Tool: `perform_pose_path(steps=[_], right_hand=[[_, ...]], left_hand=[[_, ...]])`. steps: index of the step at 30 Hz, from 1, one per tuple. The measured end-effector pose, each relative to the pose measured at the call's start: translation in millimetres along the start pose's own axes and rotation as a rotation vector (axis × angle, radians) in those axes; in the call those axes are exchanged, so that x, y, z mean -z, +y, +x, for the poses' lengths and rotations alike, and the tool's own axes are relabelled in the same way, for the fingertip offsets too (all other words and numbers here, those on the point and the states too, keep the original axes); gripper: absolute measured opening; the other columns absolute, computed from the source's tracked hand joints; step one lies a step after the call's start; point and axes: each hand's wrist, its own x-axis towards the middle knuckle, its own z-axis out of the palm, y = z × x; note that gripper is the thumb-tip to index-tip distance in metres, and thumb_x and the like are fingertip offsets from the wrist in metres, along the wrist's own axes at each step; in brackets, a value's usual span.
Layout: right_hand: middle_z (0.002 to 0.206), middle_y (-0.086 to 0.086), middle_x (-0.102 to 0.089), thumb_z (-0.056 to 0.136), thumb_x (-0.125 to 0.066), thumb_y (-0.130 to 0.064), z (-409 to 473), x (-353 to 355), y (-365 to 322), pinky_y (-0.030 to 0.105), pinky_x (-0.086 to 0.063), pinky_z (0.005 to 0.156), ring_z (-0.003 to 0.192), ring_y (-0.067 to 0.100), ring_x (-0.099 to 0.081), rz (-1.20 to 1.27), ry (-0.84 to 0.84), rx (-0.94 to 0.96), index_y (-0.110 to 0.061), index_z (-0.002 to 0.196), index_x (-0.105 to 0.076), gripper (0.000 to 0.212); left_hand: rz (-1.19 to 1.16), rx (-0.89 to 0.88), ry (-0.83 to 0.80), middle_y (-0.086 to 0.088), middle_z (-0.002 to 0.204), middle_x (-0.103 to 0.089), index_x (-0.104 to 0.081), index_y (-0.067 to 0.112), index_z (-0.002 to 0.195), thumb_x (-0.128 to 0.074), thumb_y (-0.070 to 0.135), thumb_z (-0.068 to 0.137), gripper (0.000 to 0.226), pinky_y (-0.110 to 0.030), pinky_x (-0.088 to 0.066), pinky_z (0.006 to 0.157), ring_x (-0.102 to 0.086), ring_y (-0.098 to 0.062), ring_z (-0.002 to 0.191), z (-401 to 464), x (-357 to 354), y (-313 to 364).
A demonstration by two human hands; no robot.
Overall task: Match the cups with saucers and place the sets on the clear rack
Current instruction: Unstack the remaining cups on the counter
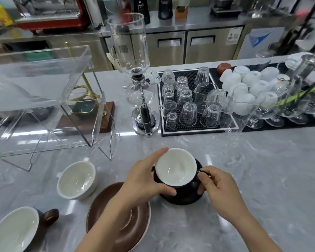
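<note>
A black cup (176, 168) with a white inside sits tilted on a black saucer (185, 198) near the counter's front middle. My left hand (144, 180) wraps the cup's left side, thumb under the rim. My right hand (218, 188) pinches the cup's handle on the right. A brown saucer (133, 224) lies under my left forearm. A white cup (76, 180) stands to the left. A brown cup (16, 231) with a white inside sits at the bottom left. The clear rack (44, 91) stands at the back left.
A glass siphon coffee maker (136, 75) stands behind the cups. A black mat (195, 131) holds several upturned glasses. White cups (244, 82) and stemmed glasses (262, 113) crowd the right. A wooden stand (91, 117) with brass parts sits behind the rack.
</note>
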Motion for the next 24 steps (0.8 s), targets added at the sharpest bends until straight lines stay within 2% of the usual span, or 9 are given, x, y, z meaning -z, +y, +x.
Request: perform_pose_path(steps=[2,3,7,12,17,21,24], right_hand=[[0.061,0.004,-0.070,0.096,-0.058,-0.014,1,1,5,0.035,-0.052,0.068,0.061,0.015,-0.067,-0.008,0.003,-0.023,-0.021,0.082,-0.069,0.019],[0.061,0.003,-0.070,0.096,-0.059,-0.015,1,2,7,0.034,-0.053,0.067,0.061,0.014,-0.067,-0.012,0.005,-0.033,-0.022,0.082,-0.069,0.019],[0.064,-0.001,-0.070,0.097,-0.057,-0.017,3,2,14,0.015,-0.046,0.059,0.062,0.010,-0.067,-0.048,0.004,-0.033,-0.024,0.083,-0.066,0.018],[0.061,0.002,-0.067,0.097,-0.056,-0.015,6,1,17,0.012,-0.044,0.056,0.059,0.010,-0.064,-0.046,0.001,-0.046,-0.023,0.083,-0.065,0.018],[0.061,-0.003,-0.065,0.098,-0.055,-0.016,7,1,21,0.013,-0.044,0.055,0.058,0.012,-0.062,-0.061,-0.014,-0.059,-0.023,0.082,-0.064,0.019],[0.058,-0.003,-0.065,0.098,-0.055,-0.019,5,1,21,0.013,-0.045,0.056,0.059,0.009,-0.062,-0.080,-0.031,-0.079,-0.026,0.082,-0.063,0.018],[0.063,0.000,-0.066,0.098,-0.056,-0.021,3,3,19,0.011,-0.045,0.056,0.064,0.010,-0.063,-0.105,-0.042,-0.083,-0.027,0.086,-0.063,0.015]], left_hand=[[0.007,0.012,-0.012,0.024,0.140,-0.055,-0.046,0.042,0.143,-0.095,0.042,0.040,0.114,-0.035,-0.045,0.111,-0.049,0.003,0.131,3,-5,-2],[0.010,0.013,-0.016,0.026,0.139,-0.055,-0.046,0.043,0.143,-0.095,0.041,0.040,0.114,-0.034,-0.045,0.111,-0.048,0.005,0.131,4,-7,-3],[0.022,0.034,-0.029,0.029,0.138,-0.054,-0.045,0.045,0.143,-0.095,0.038,0.041,0.114,-0.031,-0.043,0.111,-0.047,0.007,0.130,7,-13,-4],[0.038,0.055,-0.043,0.031,0.138,-0.053,-0.045,0.045,0.143,-0.094,0.041,0.041,0.113,-0.033,-0.045,0.109,-0.046,0.008,0.130,8,-16,-5],[0.072,0.031,-0.058,0.044,0.127,-0.047,-0.046,0.043,0.142,-0.096,0.036,0.045,0.109,-0.023,-0.042,0.109,-0.045,0.013,0.124,9,-16,-2],[0.097,0.015,-0.066,0.034,0.136,-0.046,-0.044,0.037,0.145,-0.096,0.035,0.048,0.109,-0.012,-0.032,0.108,-0.041,0.009,0.130,8,-18,-3],[0.101,0.004,-0.062,0.028,0.147,-0.041,-0.042,0.036,0.147,-0.095,0.035,0.052,0.108,-0.003,-0.021,0.107,-0.034,0.009,0.137,5,-21,-5]])
